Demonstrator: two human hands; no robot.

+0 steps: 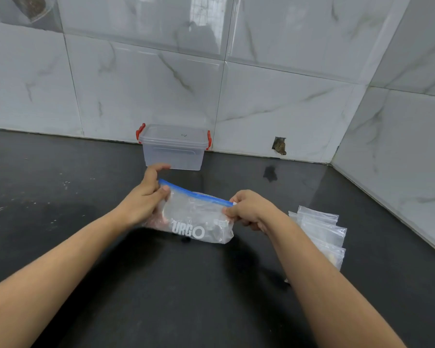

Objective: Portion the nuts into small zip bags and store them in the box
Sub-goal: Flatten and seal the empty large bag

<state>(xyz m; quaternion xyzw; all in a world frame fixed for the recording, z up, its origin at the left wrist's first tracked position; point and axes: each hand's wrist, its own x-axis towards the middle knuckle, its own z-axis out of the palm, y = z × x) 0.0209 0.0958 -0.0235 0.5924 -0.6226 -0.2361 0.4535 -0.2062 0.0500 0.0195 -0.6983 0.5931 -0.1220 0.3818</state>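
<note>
Nuts sit in the large zip bag (pixel 194 219), clear plastic, blue zip strip along the top, white "URGO" print on the front. I hold it just above the dark tabletop (pixel 60 209), between me and the lidded box (pixel 175 146). Contents hard to make out through the film; a pinkish-brown mass shows low at the left end.

My left hand (pixel 146 199) grips the left end, thumb pressed on the front face, fingers curled behind, index lifted free. My right hand (pixel 249 209) pinches the right end of the zip strip, at what looks like a small white slider tab.

Handling, my judgement: film is thin, soft, slick; bag sags and creases, so it folds under load. Weight looks modest and gathered at the bottom. Best hold is the stiffer zip strip at both ends, not the limp middle. Pulling unevenly could spill the nuts.

Small zip bags (pixel 322 229) lie stacked on the tabletop to my right, apart from the large bag. Box stands against the tiled wall (pixel 286 96), red clasps down, lid on.
</note>
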